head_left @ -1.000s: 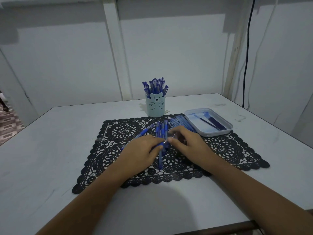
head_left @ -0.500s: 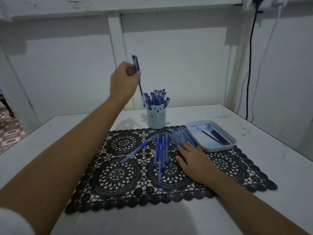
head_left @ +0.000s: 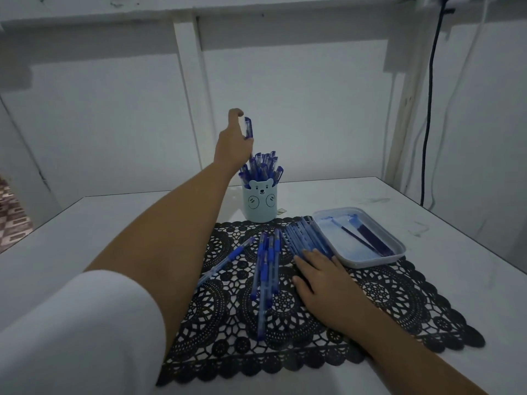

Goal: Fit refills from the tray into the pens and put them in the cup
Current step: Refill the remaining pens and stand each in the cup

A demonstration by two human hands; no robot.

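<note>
- Your left hand [head_left: 232,145] pinches one blue pen [head_left: 248,127] just above the one bear cup [head_left: 260,205].
- Your right hand [head_left: 325,280] lies spread, fingers [head_left: 309,256] touching the row of pens [head_left: 303,236] beside the one tray [head_left: 370,262].

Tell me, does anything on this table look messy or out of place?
Slightly. A lone pen lies slanted on the lace mat, apart from the straighter pen bunch. The tray looks smeared blue inside, and dark smudges mark the table beside it.
</note>
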